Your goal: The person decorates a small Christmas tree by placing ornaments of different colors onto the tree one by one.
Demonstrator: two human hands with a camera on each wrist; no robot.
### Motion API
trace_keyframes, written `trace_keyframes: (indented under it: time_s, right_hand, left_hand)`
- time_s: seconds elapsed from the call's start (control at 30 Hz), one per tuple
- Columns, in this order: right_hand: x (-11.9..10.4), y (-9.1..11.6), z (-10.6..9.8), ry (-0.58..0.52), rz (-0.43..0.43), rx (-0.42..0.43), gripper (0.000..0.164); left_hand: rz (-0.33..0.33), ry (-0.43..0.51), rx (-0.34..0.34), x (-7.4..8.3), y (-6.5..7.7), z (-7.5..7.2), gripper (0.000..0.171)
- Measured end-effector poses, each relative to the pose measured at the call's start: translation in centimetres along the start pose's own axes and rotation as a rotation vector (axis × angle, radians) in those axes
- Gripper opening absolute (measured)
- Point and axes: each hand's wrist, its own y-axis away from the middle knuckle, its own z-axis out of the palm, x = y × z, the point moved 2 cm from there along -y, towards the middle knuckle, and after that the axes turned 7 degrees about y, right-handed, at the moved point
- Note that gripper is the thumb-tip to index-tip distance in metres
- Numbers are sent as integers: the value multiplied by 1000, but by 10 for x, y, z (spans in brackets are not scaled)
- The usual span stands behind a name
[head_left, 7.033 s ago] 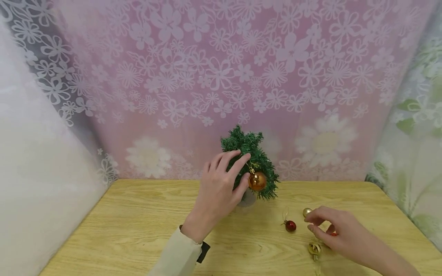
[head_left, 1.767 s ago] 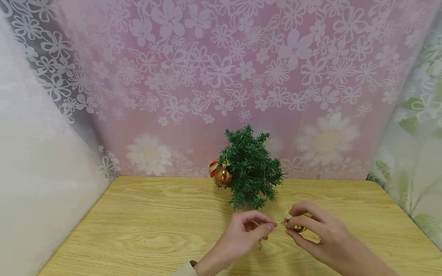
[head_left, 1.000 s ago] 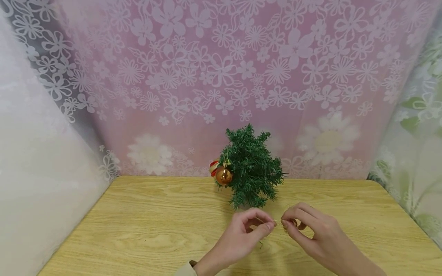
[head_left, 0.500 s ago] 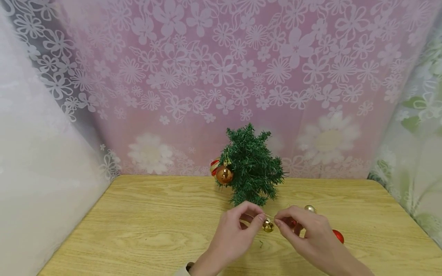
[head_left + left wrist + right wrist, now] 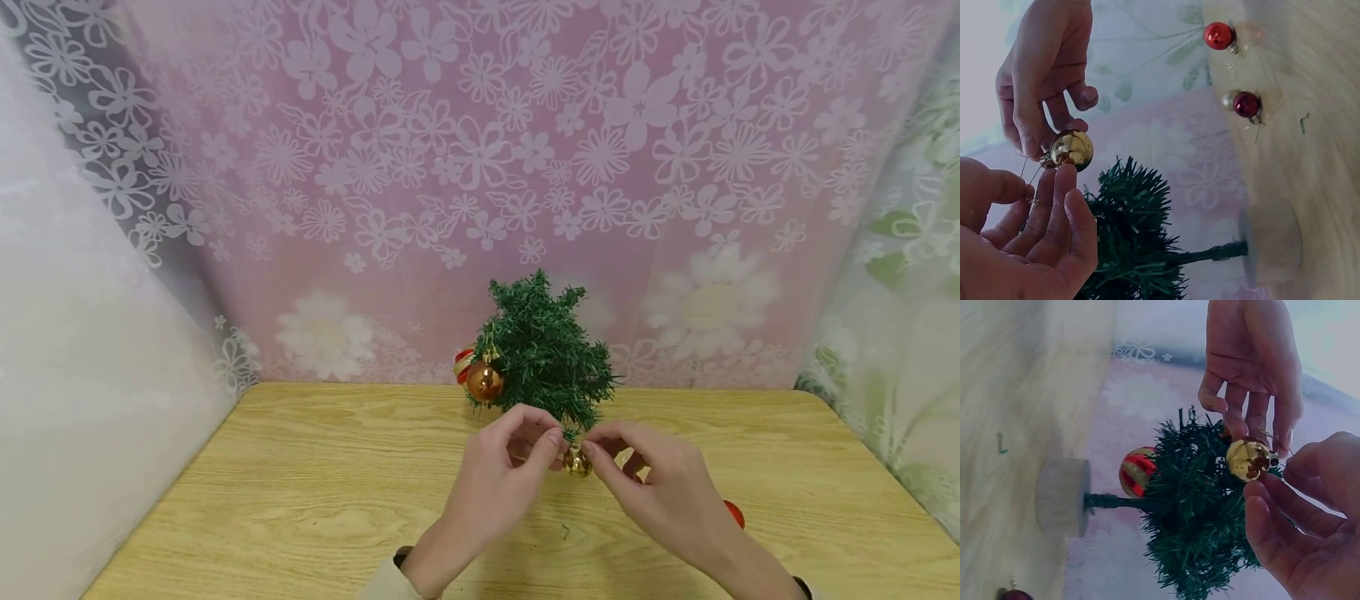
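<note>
A shiny gold bauble (image 5: 577,462) hangs between both hands, just before the lower front of a small green artificial Christmas tree (image 5: 547,350). My left hand (image 5: 495,471) pinches its thin gold string between thumb and forefinger, as the left wrist view shows. My right hand (image 5: 667,487) pinches the string close to the bauble's cap. In the right wrist view the gold bauble (image 5: 1248,459) lies against the fingers, its cap toward the right thumb. On the tree's left side hang an orange bauble (image 5: 485,382) and a red-and-gold striped bauble (image 5: 462,365).
A bright red bauble (image 5: 1219,35), a dark red bauble (image 5: 1246,104) and a pale gold bauble (image 5: 1229,99) lie on the wooden table (image 5: 322,500). The tree stands on a round wooden base (image 5: 1272,244). A green scrap (image 5: 566,532) lies near the hands.
The left hand left the orange bauble on the tree, which now faces differently. Both hands took up the gold bauble by its string and carried it left and up to the tree's front.
</note>
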Motion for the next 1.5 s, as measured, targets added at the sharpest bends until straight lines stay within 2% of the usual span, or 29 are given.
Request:
trace_keyframes:
  time_s: [0.2,0.43,0.6,0.7,0.9,1.1,1.3,1.5]
  right_hand:
    - [-3,-20,-4,-20,-9,32,27]
    - [-5,-45,-4,-44,31,33,18]
    - [-6,-57,2,-50,51,-2,12]
    - [-5,-64,7,-46,91,-38,10]
    - [-3,-71,15,-17,199,-103,8]
    - [-1,-74,19,-11,285,-142,10]
    - [-1,-75,21,-33,312,-163,11]
    - [-3,-74,22,13,290,-183,12]
  left_hand:
    - [41,-18,12,15,-16,-10,17]
    - [72,-51,49,31,-35,-22,16]
    - [39,-111,98,34,-40,-28,14]
    - [41,-194,126,35,-42,-29,13]
    - [129,-431,186,37,-47,-29,14]
    - [153,-574,213,38,-51,-29,12]
    - [171,-694,193,40,-51,-30,14]
    - [201,-780,171,40,-50,-30,14]
